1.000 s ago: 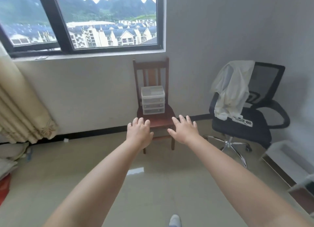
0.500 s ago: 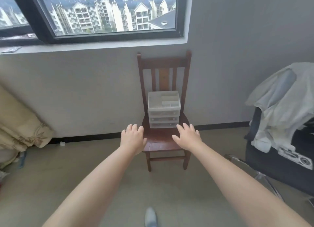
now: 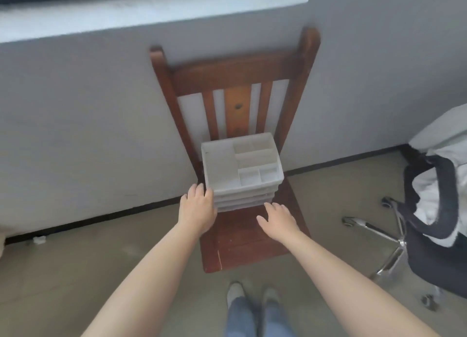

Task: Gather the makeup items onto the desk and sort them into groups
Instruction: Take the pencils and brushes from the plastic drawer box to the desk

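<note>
- A white organizer (image 3: 241,171) is set at the back of the seat of a wooden chair (image 3: 249,238), close to the chair's slatted backrest, which stands against the wall; the front of the seat is left bare.
- The left hand (image 3: 196,210) is held at the organizer's left front corner, with its fingers (image 3: 199,190) straight and touching, or all but touching, the side wall; nothing is gripped.
- The right hand (image 3: 278,220) is held over the seat just in front of the organizer's right end, fingers spread and relaxed, apart from the organizer and holding nothing.
- The hands are judged to be placed on either side so that the organizer can be clasped and lifted as one piece toward the counter, which is not in view.
- The organizer's top tray is divided into one large compartment on the left and several small ones on the right; no contents can be seen in any of them.
- Below the tray, stacked drawers are seen from the front; what is inside cannot be told.
- No loose makeup items can be made out.
</note>
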Demonstrator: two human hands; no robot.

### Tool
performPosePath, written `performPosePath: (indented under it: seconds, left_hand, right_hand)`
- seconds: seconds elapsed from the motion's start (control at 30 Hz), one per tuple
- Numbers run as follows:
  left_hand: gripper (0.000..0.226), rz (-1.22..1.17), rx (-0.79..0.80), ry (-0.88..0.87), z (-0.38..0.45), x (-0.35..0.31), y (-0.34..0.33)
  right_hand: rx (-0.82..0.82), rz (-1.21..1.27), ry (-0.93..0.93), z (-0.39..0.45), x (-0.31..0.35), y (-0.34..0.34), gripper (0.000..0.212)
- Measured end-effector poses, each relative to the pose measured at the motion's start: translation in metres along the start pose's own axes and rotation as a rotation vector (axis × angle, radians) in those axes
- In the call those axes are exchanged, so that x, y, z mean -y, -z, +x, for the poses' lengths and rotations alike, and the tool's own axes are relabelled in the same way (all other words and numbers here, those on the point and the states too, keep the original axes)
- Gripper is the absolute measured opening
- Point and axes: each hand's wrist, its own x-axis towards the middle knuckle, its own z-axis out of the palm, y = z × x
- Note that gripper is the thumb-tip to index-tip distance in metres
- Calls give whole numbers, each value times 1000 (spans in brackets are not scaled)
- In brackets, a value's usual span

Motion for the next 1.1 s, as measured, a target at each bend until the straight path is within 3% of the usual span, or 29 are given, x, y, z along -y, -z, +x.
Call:
performPosePath:
  seconds: [0.1, 0.23, 0.4, 0.57, 0.87, 1.1]
  left_hand:
    - [50, -57, -25, -42, 43, 6, -18]
    - [62, -106, -30, -44, 75, 15, -58]
    - [64, -168, -103, -110, 83, 23, -91]
    - [61, -165, -237, -161, 88, 20, -99]
    - [62, -202, -252, -163, 89, 23, -103]
    - [64, -214, -199, -116, 88, 24, -108]
  right_hand:
    - [68, 171, -72, 44, -3, -11, 51]
    - [123, 595, -267, 93, -6, -45, 46]
    - [158, 1320, -514, 132, 5, -96, 41]
    - [114, 1960, -538, 157, 17, -104, 23]
    - [114, 1980, -502, 139, 5, -114, 23]
    - [213, 1868, -628, 87, -27, -146, 12]
